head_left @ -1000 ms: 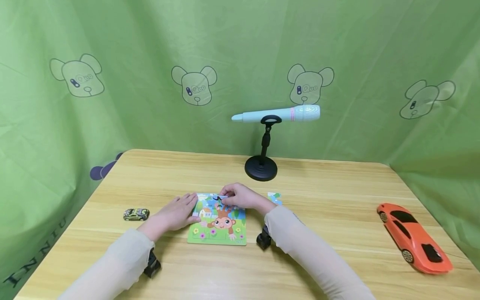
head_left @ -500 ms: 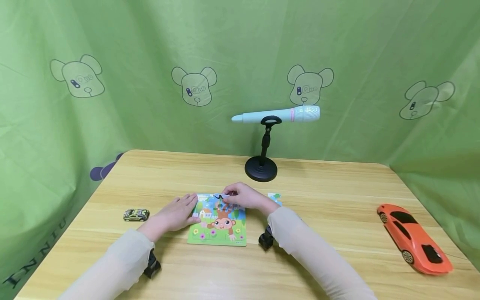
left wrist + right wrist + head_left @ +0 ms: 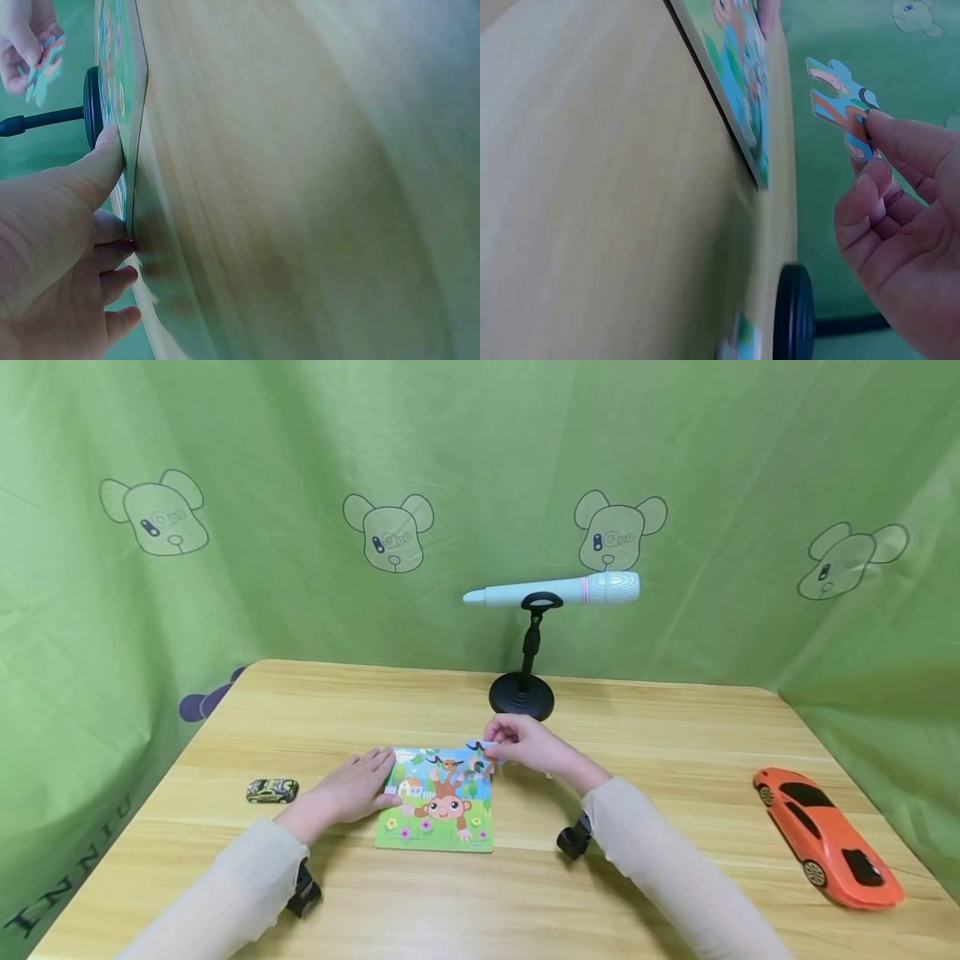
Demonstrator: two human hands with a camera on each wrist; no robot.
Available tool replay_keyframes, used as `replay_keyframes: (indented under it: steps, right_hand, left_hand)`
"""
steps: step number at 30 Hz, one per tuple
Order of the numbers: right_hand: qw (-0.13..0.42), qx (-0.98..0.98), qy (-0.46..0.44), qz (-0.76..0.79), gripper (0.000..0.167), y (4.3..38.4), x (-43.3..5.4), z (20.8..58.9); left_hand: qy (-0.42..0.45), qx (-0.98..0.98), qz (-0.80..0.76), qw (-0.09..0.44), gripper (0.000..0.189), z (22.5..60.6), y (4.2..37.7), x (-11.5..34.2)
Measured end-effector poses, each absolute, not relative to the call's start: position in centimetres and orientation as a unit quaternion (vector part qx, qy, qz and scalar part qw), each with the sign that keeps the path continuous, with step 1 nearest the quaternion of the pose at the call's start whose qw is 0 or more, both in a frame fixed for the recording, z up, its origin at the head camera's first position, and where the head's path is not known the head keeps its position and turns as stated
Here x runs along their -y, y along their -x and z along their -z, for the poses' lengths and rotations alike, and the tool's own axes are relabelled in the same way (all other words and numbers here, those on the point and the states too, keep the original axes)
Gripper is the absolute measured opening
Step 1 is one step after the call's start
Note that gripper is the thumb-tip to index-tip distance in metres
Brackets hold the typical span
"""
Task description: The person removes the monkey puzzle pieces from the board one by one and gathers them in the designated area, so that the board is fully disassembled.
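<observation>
My left hand [image 3: 354,789] lies along the left side of a monkey jigsaw puzzle [image 3: 417,838]. Its fingers stretch toward the far left corner, and the thumb [image 3: 103,161] rests on the board's face in the left wrist view. Thumb and fingers of my right hand [image 3: 531,745] pinch a puzzle piece [image 3: 838,94], blue with brown and pink parts. That piece is raised above the board's upper right corner, tilted in the right wrist view. Another loose piece [image 3: 742,341] lies on the table, mostly hidden by my right arm in the head view.
A small toy car [image 3: 272,790] sits left of my left hand. Behind the puzzle, a black stand [image 3: 522,693] bears a light blue microphone [image 3: 551,589]. A large orange toy car [image 3: 828,839] occupies the right side of the wooden table [image 3: 420,910]. Green cloth surrounds it.
My right hand has lifted the pinched piece from the board's upper middle and carried it right, toward the upper right corner. My left hand has stayed in place.
</observation>
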State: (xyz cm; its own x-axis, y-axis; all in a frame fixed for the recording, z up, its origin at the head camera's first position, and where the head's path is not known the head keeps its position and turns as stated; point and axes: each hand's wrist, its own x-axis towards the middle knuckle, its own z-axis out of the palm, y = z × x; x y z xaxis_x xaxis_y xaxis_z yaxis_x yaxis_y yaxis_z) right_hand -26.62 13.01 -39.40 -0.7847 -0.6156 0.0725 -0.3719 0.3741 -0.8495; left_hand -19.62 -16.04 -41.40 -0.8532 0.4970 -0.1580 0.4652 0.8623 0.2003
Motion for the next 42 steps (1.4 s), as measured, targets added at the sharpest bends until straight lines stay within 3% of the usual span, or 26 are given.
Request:
replay_keyframes:
  steps: [20,42]
  right_hand:
    - [0.085,-0.867,0.19,0.452,0.012,26.3,-23.6,38.5]
    - [0.101,-0.904,0.11,0.402,0.014,27.7,-30.5,41.4]
  left_hand:
    - [-0.251,-0.959,-0.079,0.101,0.073,41.7,19.6,16.1]
    - [-0.249,-0.96,-0.078,0.101,0.073,41.6,19.7,16.1]
